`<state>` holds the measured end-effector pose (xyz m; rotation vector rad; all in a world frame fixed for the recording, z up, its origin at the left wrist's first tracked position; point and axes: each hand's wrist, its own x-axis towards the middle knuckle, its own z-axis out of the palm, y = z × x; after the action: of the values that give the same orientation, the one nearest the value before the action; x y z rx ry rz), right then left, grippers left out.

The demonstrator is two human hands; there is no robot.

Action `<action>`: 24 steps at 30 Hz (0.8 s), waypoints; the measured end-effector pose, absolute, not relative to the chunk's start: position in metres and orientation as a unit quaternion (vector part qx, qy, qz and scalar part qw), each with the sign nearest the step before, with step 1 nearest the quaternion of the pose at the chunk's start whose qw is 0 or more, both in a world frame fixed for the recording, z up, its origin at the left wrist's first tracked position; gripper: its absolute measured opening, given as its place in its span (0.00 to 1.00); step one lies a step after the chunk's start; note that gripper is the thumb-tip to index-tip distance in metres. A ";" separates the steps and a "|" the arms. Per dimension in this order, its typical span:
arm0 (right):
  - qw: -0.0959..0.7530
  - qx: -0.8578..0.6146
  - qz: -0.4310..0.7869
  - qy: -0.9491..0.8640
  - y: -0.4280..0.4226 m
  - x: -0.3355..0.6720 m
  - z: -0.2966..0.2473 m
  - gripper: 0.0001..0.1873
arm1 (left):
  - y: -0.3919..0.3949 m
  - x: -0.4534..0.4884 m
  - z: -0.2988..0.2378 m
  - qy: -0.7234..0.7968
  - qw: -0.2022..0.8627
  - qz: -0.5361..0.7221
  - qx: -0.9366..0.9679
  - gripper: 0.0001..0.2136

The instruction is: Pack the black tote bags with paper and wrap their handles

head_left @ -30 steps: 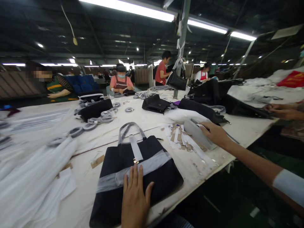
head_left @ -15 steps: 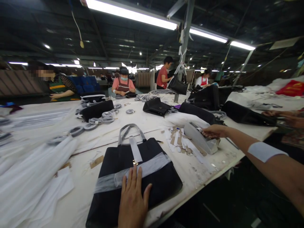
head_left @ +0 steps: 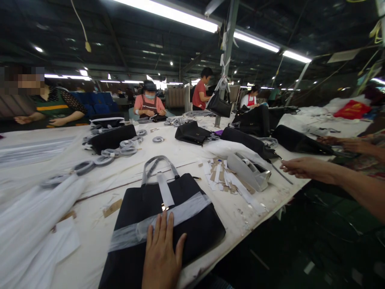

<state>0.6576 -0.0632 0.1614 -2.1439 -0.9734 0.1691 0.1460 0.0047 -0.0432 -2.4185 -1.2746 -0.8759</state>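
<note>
My left hand lies flat with fingers spread on a black handbag. The bag rests on the table in front of me, its handles wrapped in grey film and pointing away. A band of translucent wrap crosses its front, and a white strip runs down to a gold clasp. My right hand is raised at the right, thumb and fingers pinched together; anything between them is too small to make out. Left of it stands a grey tape dispenser, apart from the hand.
Cardboard and white paper scraps lie beside the dispenser. More black bags and coiled straps cover the far side. White sheeting spreads at left. A co-worker's hands handle a bag at right. Other people stand or sit beyond.
My right hand has moved from the dispenser to the right, fingers still pinched. My left hand stays flat on the handbag. The view has shifted slightly; a person at left has turned.
</note>
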 end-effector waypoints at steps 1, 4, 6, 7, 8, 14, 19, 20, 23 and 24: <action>0.371 -0.842 0.130 -0.369 -0.073 0.656 0.153 0.10 | 0.005 0.146 -0.043 -0.440 0.134 -0.301 -0.835 0.28; 0.376 -0.834 0.228 -0.334 -0.091 0.650 0.119 0.09 | 0.004 0.146 -0.042 -0.441 0.133 -0.300 -0.836 0.28; 0.394 -0.830 0.236 -0.318 -0.095 0.647 0.094 0.08 | 0.004 0.146 -0.040 -0.439 0.131 -0.301 -0.836 0.29; 0.403 -0.828 0.231 -0.314 -0.096 0.645 0.084 0.08 | 0.003 0.146 -0.039 -0.440 0.130 -0.298 -0.837 0.28; 0.410 -0.827 0.224 -0.313 -0.095 0.643 0.075 0.08 | 0.003 0.146 -0.038 -0.442 0.128 -0.294 -0.838 0.28; 0.391 -0.838 0.163 -0.343 -0.093 0.630 0.071 0.15 | 0.000 0.145 -0.034 -0.446 0.121 -0.273 -0.844 0.25; 0.312 -0.861 0.120 -0.384 -0.098 0.633 0.090 0.14 | -0.001 0.146 -0.034 -0.447 0.111 -0.286 -0.840 0.25; 0.297 -0.863 0.115 -0.391 -0.099 0.634 0.092 0.13 | -0.001 0.147 -0.035 -0.446 0.110 -0.293 -0.839 0.26; 0.259 -0.870 0.091 -0.409 -0.099 0.634 0.097 0.12 | 0.000 0.147 -0.036 -0.442 0.112 -0.310 -0.834 0.27; 0.247 -0.873 0.082 -0.413 -0.099 0.633 0.099 0.11 | 0.000 0.147 -0.037 -0.441 0.113 -0.312 -0.834 0.27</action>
<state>0.6327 -0.0991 0.0989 -2.3795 -1.1260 0.2234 0.1475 0.0005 -0.0371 -2.4476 -1.2929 -0.9146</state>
